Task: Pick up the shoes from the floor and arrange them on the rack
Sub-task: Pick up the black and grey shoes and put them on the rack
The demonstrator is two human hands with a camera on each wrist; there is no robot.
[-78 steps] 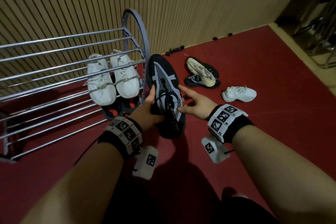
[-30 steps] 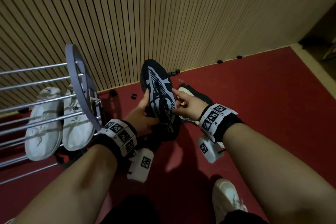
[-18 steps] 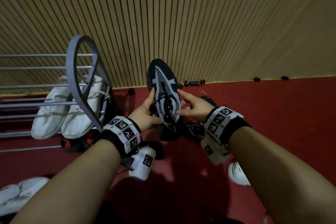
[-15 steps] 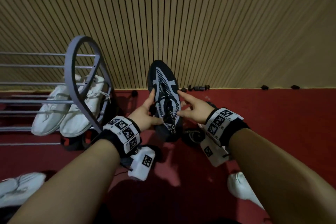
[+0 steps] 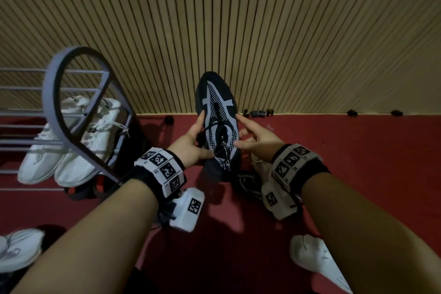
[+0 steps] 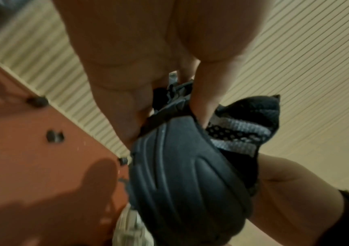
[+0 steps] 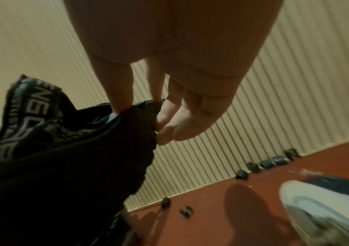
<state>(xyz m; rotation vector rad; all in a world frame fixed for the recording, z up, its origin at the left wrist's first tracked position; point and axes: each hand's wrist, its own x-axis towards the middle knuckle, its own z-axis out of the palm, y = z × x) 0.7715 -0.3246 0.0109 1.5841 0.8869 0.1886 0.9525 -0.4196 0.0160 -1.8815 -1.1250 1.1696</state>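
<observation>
A black shoe with a grey dotted pattern (image 5: 218, 124) is held in the air, toe pointing at the wall, just right of the rack's end. My left hand (image 5: 202, 136) grips its left side, thumb at the collar. My right hand (image 5: 238, 129) pinches its right side between thumb and fingers. In the left wrist view the ribbed sole (image 6: 186, 179) fills the middle. In the right wrist view my fingertips (image 7: 163, 119) clamp the shoe's edge (image 7: 64, 158). The grey metal rack (image 5: 71, 93) stands at left with a pair of white shoes (image 5: 71, 141) on a lower shelf.
Red floor runs up to a ribbed wooden wall. A black and beige shoe (image 5: 248, 179) lies under my right wrist, also seen as the floor shoe (image 7: 325, 208). One white shoe (image 5: 315, 260) lies at bottom right, another white shoe (image 5: 16, 248) at bottom left. Small black clips (image 5: 257, 112) line the wall.
Both hands have kept hold of the black shoe and raised it toward the wall. My view has swung, so the rack now sits further left; little has moved in the last half second.
</observation>
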